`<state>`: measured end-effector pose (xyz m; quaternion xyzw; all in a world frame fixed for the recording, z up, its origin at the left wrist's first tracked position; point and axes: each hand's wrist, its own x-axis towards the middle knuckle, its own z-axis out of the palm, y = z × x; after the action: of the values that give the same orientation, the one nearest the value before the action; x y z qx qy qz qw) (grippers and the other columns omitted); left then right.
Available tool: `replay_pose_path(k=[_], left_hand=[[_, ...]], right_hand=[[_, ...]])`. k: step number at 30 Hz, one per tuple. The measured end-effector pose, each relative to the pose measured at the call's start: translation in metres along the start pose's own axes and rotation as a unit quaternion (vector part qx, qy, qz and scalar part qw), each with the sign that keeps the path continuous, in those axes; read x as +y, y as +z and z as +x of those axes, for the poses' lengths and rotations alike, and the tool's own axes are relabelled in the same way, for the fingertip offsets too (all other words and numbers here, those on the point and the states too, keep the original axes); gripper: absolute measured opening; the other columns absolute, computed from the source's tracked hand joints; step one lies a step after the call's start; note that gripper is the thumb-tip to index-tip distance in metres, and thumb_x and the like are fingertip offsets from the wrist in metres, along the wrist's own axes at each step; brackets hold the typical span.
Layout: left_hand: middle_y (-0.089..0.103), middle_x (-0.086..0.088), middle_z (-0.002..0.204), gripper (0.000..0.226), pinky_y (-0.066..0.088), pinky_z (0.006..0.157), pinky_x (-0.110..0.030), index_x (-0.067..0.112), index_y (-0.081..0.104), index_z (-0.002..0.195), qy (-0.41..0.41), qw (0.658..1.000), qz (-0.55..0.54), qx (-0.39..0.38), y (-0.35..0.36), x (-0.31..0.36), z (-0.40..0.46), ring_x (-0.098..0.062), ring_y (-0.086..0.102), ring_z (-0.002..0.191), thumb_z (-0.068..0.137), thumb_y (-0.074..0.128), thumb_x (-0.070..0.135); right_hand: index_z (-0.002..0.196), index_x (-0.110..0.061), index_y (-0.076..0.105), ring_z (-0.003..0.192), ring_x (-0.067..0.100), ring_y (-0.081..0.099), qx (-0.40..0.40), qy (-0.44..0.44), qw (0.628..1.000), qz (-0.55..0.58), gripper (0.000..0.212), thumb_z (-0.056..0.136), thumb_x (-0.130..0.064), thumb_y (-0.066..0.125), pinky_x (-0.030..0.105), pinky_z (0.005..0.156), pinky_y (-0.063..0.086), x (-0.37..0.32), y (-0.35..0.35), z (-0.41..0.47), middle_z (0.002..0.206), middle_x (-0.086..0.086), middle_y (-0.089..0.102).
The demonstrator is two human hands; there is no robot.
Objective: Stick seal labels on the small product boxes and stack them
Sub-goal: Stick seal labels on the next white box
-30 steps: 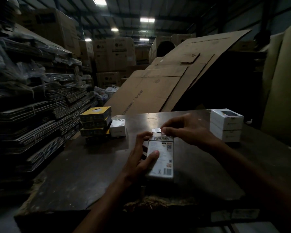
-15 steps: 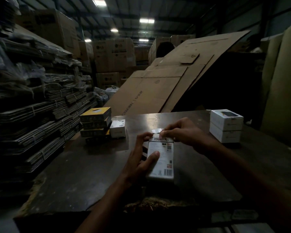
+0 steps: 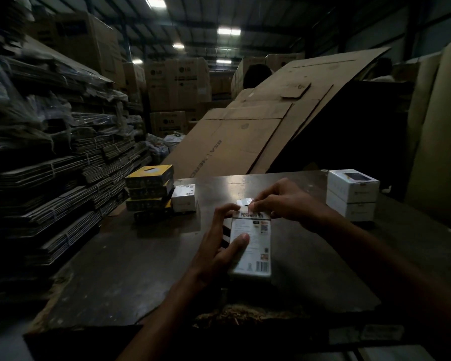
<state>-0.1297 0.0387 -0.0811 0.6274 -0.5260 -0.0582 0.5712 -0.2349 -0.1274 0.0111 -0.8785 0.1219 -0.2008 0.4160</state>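
Note:
A white product box (image 3: 255,246) with printed text and a barcode lies flat in the middle of the dark table (image 3: 130,269). My left hand (image 3: 219,248) grips its left side, thumb across the face. At the box's far end my right hand (image 3: 284,201) pinches a small pale seal label (image 3: 244,201). A stack of yellow-and-black boxes (image 3: 150,187) stands at the far left with a small white box (image 3: 184,198) beside it. Two white boxes (image 3: 352,194) are stacked at the far right.
Bundled flat cardboard (image 3: 63,178) is piled high along the left. A large flattened carton (image 3: 258,126) leans behind the table. Big brown cartons (image 3: 177,84) fill the background. The table's near edge (image 3: 245,319) is chipped and frayed.
My right hand has shifted slightly down and left along the box's far end with the label. The left hand and box have stayed put.

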Motion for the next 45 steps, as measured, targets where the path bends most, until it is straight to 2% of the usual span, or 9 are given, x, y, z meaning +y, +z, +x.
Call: replay_pose_path(k=[5,9,12,19,22,25,31,37,45], left_hand=[[0.055,0.001,0.123,0.052,0.056,0.063,-0.025,0.036,0.035,0.136,0.000,1.000,0.011,-0.001,0.000,0.000,0.001,-0.012,0.069,0.091,0.090,0.059,0.040],[0.052,0.007,0.126,0.052,0.057,0.064,-0.026,0.036,0.034,0.136,0.005,1.000,0.011,-0.004,-0.001,0.002,0.000,-0.010,0.068,0.094,0.091,0.059,0.039],[0.054,0.010,0.124,0.051,0.056,0.062,-0.025,0.034,0.036,0.136,0.008,1.000,0.004,0.003,0.000,0.002,-0.001,-0.012,0.069,0.092,0.091,0.060,0.037],[0.055,0.014,0.121,0.050,0.057,0.062,-0.025,0.034,0.036,0.135,0.001,1.000,0.009,0.001,0.000,0.002,0.001,-0.010,0.069,0.093,0.091,0.059,0.038],[0.056,0.021,0.118,0.049,0.056,0.062,-0.025,0.033,0.037,0.135,0.000,1.000,-0.001,0.002,0.000,0.002,0.000,-0.010,0.069,0.092,0.092,0.060,0.037],[0.053,0.010,0.126,0.050,0.057,0.062,-0.025,0.034,0.036,0.135,-0.003,1.000,-0.001,0.001,0.000,0.003,0.000,-0.010,0.068,0.093,0.091,0.060,0.038],[0.052,0.004,0.128,0.050,0.056,0.062,-0.025,0.032,0.036,0.135,-0.004,1.000,0.006,0.005,0.001,0.002,0.000,-0.012,0.068,0.092,0.091,0.059,0.039],[0.054,0.004,0.126,0.049,0.056,0.062,-0.024,0.031,0.037,0.133,0.005,1.000,0.007,0.007,0.002,0.002,0.000,-0.013,0.069,0.092,0.091,0.060,0.038],[0.052,0.004,0.127,0.046,0.055,0.060,-0.022,0.028,0.038,0.133,0.017,1.000,0.005,0.006,0.001,0.000,0.001,-0.010,0.069,0.092,0.092,0.060,0.032]], right_hand=[[0.081,-0.016,0.078,0.091,0.024,0.070,0.002,-0.004,1.000,-0.020,0.010,0.087,-0.019,0.071,0.043,0.080,0.058,0.000,-0.001,0.004,0.083,0.004,0.076],[0.081,-0.020,0.078,0.084,0.010,0.069,0.011,-0.012,0.999,-0.043,0.008,0.086,-0.022,0.073,0.031,0.072,0.058,0.004,0.000,0.005,0.082,-0.003,0.075],[0.080,-0.020,0.078,0.081,0.008,0.069,0.017,-0.010,0.999,-0.034,0.007,0.085,-0.023,0.074,0.024,0.066,0.053,0.003,0.000,0.004,0.079,-0.004,0.075],[0.079,-0.022,0.079,0.085,0.014,0.070,0.052,-0.024,0.998,-0.005,0.013,0.088,-0.024,0.070,0.048,0.083,0.059,0.002,0.003,0.004,0.084,0.000,0.075],[0.074,-0.022,0.078,0.083,0.013,0.069,0.061,-0.026,0.998,0.007,0.016,0.088,-0.020,0.069,0.046,0.081,0.058,-0.001,0.003,0.002,0.083,0.001,0.075],[0.072,-0.021,0.078,0.084,0.012,0.068,0.054,-0.023,0.998,0.000,0.018,0.086,-0.016,0.069,0.042,0.081,0.058,-0.003,0.001,0.000,0.083,0.000,0.076],[0.072,-0.023,0.079,0.090,0.021,0.071,0.056,-0.008,0.998,-0.007,0.008,0.079,-0.022,0.077,0.053,0.085,0.057,0.004,0.002,-0.003,0.082,0.002,0.077],[0.071,-0.024,0.077,0.082,0.012,0.071,0.055,-0.013,0.998,-0.023,0.010,0.081,-0.022,0.075,0.044,0.082,0.059,0.006,0.006,-0.002,0.075,-0.003,0.076],[0.074,-0.024,0.078,0.082,0.015,0.072,0.057,-0.018,0.998,-0.022,0.007,0.080,-0.022,0.076,0.048,0.080,0.060,0.010,0.006,0.002,0.077,-0.001,0.076]])
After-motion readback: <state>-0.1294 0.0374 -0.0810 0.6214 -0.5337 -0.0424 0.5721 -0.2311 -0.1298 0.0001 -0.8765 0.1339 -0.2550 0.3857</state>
